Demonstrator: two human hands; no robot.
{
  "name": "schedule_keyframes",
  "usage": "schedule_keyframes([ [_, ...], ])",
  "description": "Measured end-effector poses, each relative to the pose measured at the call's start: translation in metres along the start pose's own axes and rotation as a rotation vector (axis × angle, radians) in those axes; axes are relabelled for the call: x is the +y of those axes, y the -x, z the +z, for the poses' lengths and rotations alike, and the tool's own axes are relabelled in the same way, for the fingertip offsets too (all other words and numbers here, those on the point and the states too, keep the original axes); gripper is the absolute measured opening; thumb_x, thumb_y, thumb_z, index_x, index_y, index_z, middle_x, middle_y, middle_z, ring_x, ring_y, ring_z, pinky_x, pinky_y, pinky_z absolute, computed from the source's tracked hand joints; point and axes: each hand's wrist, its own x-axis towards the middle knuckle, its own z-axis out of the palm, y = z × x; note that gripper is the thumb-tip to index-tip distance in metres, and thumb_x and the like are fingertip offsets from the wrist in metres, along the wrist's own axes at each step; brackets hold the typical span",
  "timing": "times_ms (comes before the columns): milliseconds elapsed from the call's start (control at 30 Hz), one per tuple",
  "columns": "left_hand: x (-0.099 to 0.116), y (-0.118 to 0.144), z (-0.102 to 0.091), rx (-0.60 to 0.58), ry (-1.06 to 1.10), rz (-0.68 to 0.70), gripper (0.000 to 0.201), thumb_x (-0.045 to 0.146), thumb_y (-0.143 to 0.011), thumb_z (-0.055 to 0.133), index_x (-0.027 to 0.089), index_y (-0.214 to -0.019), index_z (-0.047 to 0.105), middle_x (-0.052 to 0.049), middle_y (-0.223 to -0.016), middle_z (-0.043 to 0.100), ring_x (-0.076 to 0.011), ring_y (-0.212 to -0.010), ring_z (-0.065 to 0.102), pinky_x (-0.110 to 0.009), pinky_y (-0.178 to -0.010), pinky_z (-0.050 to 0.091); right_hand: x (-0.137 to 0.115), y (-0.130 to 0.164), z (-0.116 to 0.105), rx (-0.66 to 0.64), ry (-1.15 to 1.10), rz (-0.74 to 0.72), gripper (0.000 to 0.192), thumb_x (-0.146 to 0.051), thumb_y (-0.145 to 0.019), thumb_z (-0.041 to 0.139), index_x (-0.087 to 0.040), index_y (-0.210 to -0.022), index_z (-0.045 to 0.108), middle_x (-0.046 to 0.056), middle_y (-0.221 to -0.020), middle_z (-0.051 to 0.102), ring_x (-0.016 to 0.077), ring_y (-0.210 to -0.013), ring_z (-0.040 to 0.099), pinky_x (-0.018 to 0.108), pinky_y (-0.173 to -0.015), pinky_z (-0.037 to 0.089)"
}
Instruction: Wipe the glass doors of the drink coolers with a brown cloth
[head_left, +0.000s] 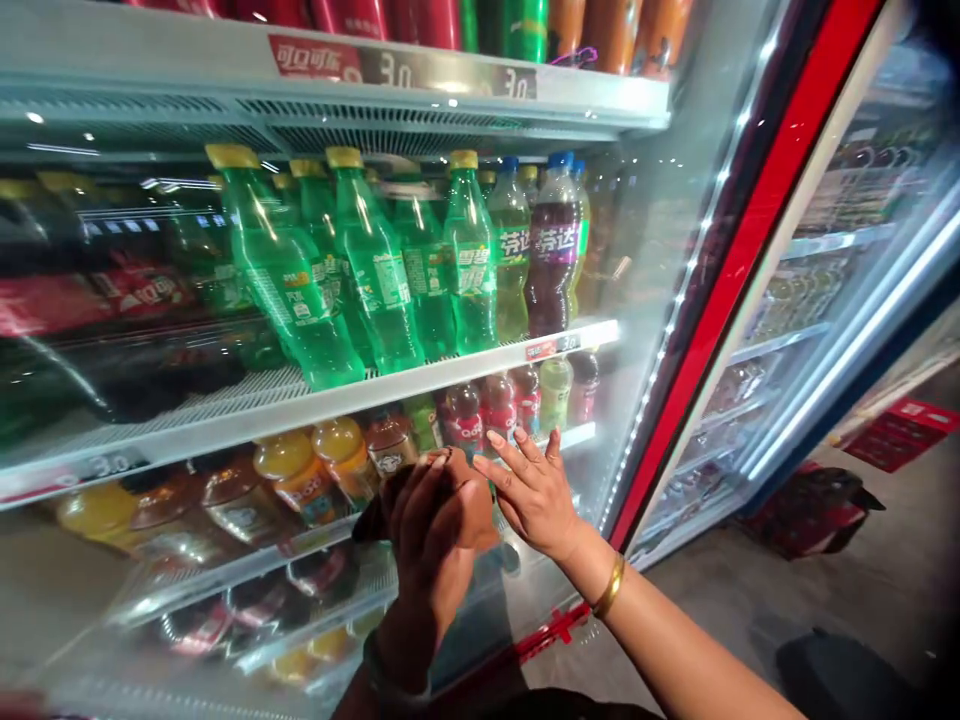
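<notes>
From my feed, the left hand (429,530) is closed around a cloth (478,512); the right hand (538,500), just beside it, spreads bare. Bottles (375,290) stand shelved beyond both (none gripped); what's finished, I can't tell.

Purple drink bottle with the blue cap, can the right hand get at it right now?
Probably not: what looks like a closed glass door, streaked with reflected light, seems to stand between the right hand and the purple drink bottle.

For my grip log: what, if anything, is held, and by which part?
Left hand holds a brown cloth by its bunched middle; right hand holds nothing.
</notes>
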Motion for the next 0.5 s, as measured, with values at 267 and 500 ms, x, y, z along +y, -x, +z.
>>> schedule_keyframes([
  [267,0.023,0.038,0.021,-0.060,-0.050,0.006,0.040,0.007,-0.092,0.069,0.023,-0.128,0.064,-0.013,-0.139,0.065,-0.0289,-0.142,0.057,-0.056,-0.121,0.042,0.022,0.016,-0.003,0.014,-0.091,-0.017,0.050,-0.023,-0.102,0.051,-0.030,-0.151,0.053,-0.004,-0.157,0.055,0.0141,-0.164,0.016,0.051,-0.137,-0.006],
  [500,0.026,-0.007,0.019,-0.058,-0.109,0.050,0.039,0.010,-0.092,0.073,0.022,-0.128,0.065,-0.015,-0.144,0.062,-0.0292,-0.146,0.052,-0.059,-0.127,0.032,0.036,0.015,-0.010,0.027,-0.126,-0.048,0.048,-0.018,-0.100,0.051,-0.023,-0.148,0.056,0.000,-0.150,0.062,0.0124,-0.163,0.021,0.051,-0.137,-0.005],
])
